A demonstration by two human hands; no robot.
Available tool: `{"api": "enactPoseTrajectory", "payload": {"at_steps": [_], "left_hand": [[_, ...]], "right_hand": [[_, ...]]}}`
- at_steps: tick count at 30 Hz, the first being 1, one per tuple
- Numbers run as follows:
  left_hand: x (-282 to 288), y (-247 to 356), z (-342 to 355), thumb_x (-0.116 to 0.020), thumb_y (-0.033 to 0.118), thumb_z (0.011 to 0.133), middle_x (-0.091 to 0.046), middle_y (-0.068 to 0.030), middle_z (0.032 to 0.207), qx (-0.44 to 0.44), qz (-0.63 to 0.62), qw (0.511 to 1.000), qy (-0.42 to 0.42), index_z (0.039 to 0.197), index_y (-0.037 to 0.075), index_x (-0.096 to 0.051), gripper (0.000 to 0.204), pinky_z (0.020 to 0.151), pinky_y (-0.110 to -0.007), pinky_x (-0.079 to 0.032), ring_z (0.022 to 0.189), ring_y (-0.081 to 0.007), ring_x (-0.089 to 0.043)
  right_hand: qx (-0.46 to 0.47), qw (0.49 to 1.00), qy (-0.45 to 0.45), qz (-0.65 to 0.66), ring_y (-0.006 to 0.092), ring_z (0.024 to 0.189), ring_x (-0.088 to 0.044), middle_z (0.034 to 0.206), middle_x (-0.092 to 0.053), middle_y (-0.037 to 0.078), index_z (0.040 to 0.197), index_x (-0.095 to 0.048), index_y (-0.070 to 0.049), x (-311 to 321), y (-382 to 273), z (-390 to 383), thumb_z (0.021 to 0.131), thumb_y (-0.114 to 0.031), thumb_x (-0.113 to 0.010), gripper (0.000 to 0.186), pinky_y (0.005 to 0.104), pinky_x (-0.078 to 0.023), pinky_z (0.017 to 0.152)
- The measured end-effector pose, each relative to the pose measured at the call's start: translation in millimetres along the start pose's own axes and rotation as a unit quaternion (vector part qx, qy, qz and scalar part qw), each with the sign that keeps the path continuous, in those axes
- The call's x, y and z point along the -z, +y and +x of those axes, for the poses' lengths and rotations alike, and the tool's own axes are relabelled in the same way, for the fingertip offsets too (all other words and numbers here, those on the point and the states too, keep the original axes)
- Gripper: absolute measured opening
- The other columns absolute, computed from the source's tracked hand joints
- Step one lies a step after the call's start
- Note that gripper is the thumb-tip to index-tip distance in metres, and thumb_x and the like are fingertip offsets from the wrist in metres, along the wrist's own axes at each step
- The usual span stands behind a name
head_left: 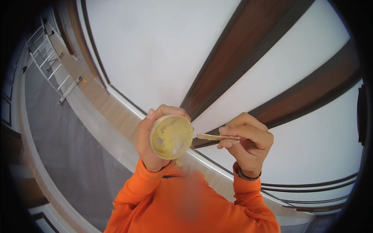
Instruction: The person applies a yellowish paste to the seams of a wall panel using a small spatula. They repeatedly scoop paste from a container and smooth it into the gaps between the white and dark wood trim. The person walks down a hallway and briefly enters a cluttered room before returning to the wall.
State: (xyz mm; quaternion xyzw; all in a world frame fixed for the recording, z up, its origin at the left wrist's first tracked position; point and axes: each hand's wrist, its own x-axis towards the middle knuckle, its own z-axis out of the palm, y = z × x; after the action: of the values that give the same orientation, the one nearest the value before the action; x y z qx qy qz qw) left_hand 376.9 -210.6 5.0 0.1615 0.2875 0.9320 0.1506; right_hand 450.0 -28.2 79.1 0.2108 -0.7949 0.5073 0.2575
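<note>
- Your left hand (145, 141) is curled around a round tub (154, 125), thumb and fingers wrapping its side, with its open mouth turned up toward you.
- Yellowish paste (169, 136) lies inside the tub, smeared unevenly over its inner surface.
- Your right hand (250, 138), right of the tub, is nearly closed, pinching a thin flat piece (211, 137) between thumb and fingers.
- That piece points at the tub, its free end just beside the rim, with paste along its lower edge.
- You wear a dark wristband (248, 176), below and right of the tub.
- Your orange top (167, 206) fills the space below the tub.
- White wall panels (143, 42) and dark brown strips (241, 50) stand beyond the tub.
- A metal ladder (70, 91) is well apart from the tub, to its upper left.
</note>
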Motion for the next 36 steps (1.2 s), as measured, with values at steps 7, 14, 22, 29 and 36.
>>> {"api": "enactPoseTrajectory", "payload": {"at_steps": [7, 14, 22, 29, 36], "left_hand": [[0.8, 10.7, 6.8, -0.03, 0.036, 0.105, -0.063, -0.0142, 0.101, -0.038, 0.081, 0.995, 0.033, 0.111, -0.002, -0.059, 0.048, 0.08, -0.032, -0.049, 0.091, -0.0184, -0.059], [11.3, 7.3, 14.1, -0.028, 0.033, 0.102, -0.063, -0.0175, 0.1, -0.136, 0.187, 0.967, 0.11, 0.104, -0.006, -0.06, 0.052, 0.079, -0.032, -0.051, 0.09, -0.0223, -0.061], [29.5, 11.3, 15.9, -0.023, 0.026, 0.106, -0.063, -0.0222, 0.103, -0.177, 0.264, 0.939, 0.129, 0.1, -0.009, -0.059, 0.05, 0.078, -0.033, -0.053, 0.088, -0.0258, -0.061], [19.9, 6.6, 15.5, -0.019, 0.033, 0.102, -0.062, -0.0184, 0.096, -0.174, 0.247, 0.94, 0.159, 0.1, -0.008, -0.062, 0.059, 0.074, -0.03, -0.049, 0.083, -0.0226, -0.06], [16.9, 1.3, 16.1, -0.019, 0.035, 0.102, -0.062, -0.0188, 0.096, -0.156, 0.202, 0.953, 0.166, 0.1, -0.008, -0.062, 0.061, 0.076, -0.031, -0.049, 0.084, -0.0235, -0.059]], "right_hand": [[0.009, 0.997, -0.071, 0.044, 0.0126, 0.066, -0.061, 0.087, -0.068, 0.009, 0.099, -0.076, -0.001, -22.1, 32.5, 21.2, 0.073, 0.013, -0.074, 0.03, 0.0227, -0.044, 0.053], [0.121, 0.985, -0.097, -0.071, 0.0165, 0.066, -0.065, 0.095, -0.071, 0.005, 0.097, -0.076, -0.006, -48.3, 65.4, 29.6, 0.069, 0.01, -0.069, 0.033, 0.0257, -0.048, 0.05], [0.111, 0.986, -0.12, -0.036, 0.0167, 0.063, -0.068, 0.093, -0.073, 0.007, 0.093, -0.074, -0.004, -70.9, 66.6, 11.0, 0.068, 0.011, -0.066, 0.03, 0.025, -0.052, 0.05], [0.114, 0.992, -0.05, -0.007, 0.0161, 0.064, -0.069, 0.088, -0.072, 0.011, 0.096, -0.073, 0.0, -58.9, 83.6, 25.6, 0.075, 0.015, -0.069, 0.025, 0.0235, -0.054, 0.053], [0.045, 0.996, -0.062, 0.039, 0.015, 0.062, -0.067, 0.086, -0.07, 0.01, 0.098, -0.073, 0.001, -52.4, 78.5, 23.3, 0.074, 0.014, -0.071, 0.027, 0.0226, -0.051, 0.052]]}}
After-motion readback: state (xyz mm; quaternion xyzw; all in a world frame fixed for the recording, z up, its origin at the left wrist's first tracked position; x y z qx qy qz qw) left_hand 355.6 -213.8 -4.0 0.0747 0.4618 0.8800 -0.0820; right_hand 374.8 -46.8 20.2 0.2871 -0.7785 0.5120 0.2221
